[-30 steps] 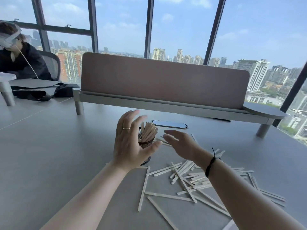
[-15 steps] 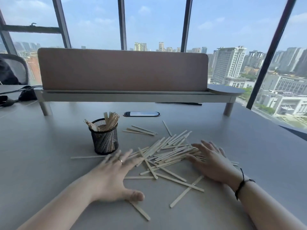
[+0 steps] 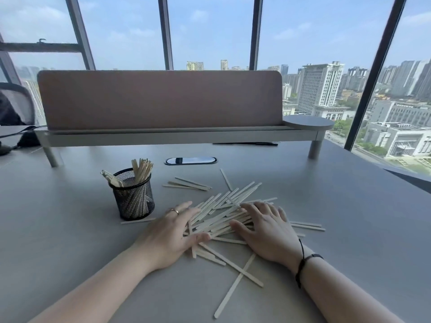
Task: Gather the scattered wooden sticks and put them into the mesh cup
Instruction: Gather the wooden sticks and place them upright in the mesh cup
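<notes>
A black mesh cup (image 3: 133, 197) stands on the grey table (image 3: 58, 241), with several wooden sticks upright in it. To its right lies a loose pile of pale wooden sticks (image 3: 224, 212). My left hand (image 3: 171, 233) lies flat on the pile's left side, fingers spread. On the pile's right side my right hand (image 3: 264, 231) presses flat, fingers apart. The sticks sit bunched between the two hands. A few more sticks (image 3: 189, 184) lie apart behind the pile, and others (image 3: 235, 283) lie near my wrists. One stick (image 3: 137, 221) lies at the cup's base.
A low shelf with a brown panel (image 3: 161, 101) spans the back of the table. A dark oval cable port (image 3: 190, 160) sits in the table behind the pile. A black bag (image 3: 28, 138) and a chair (image 3: 16, 106) are at the far left.
Both hands came down from beside the cup onto the table, then slid inward from either side, pushing the sticks into a tighter pile between them. The camera view tilted down.
</notes>
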`<state>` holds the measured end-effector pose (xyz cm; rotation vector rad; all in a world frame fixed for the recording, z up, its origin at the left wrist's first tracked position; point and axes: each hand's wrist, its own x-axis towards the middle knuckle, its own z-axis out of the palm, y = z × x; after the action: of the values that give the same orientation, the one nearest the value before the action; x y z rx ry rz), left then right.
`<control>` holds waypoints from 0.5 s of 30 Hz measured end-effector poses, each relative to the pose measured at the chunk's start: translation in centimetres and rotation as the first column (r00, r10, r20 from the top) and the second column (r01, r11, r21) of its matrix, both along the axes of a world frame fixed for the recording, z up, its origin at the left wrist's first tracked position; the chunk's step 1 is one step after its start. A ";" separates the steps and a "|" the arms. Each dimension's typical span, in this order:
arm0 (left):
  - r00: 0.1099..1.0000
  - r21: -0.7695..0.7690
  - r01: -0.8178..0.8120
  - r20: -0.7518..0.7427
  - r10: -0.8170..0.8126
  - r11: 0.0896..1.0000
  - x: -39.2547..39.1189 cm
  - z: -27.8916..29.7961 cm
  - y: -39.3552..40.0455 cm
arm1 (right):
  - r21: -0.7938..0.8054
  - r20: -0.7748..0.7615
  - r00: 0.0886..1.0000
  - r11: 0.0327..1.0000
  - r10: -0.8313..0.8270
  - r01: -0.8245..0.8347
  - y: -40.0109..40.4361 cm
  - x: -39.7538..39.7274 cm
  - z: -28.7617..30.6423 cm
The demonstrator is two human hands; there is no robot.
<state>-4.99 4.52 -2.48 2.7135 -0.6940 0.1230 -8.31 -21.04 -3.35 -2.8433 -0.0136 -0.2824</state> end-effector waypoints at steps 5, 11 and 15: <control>0.990 -0.079 0.039 0.136 -0.028 0.996 0.4 0.5 -3.8 | 0.017 0.083 0.997 1.000 -0.009 0.007 1.7 0.1 0.0; 0.988 -0.031 0.024 0.154 -0.019 0.999 -1.0 1.2 -3.6 | 0.017 0.125 0.992 1.000 -0.004 0.002 1.5 0.4 -0.4; 0.990 0.147 0.135 0.020 -0.140 0.980 -3.2 0.8 -4.0 | 0.055 0.112 0.991 0.996 -0.070 0.065 2.0 0.7 -0.2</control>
<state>-8.22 0.56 -1.69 2.7945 -0.9306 0.0832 -7.65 -19.03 -3.53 -2.7771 0.0657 -0.4530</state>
